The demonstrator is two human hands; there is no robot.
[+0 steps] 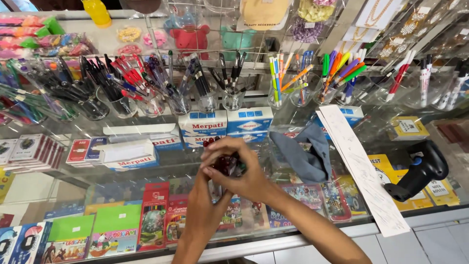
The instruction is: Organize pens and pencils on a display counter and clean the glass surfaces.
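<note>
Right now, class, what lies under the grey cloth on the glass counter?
The grey cloth rests on the glass counter. Colourful picture packs show through below its edge; whatever sits directly beneath the cloth is covered.

ahead: pen cups point(205, 100) | right: cloth point(303, 154), scanner point(420, 168) | left: open counter point(39, 188)

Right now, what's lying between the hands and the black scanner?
In the head view, a crumpled grey cloth and a long white paper strip lie on the glass counter between the hands and the black scanner.
</note>
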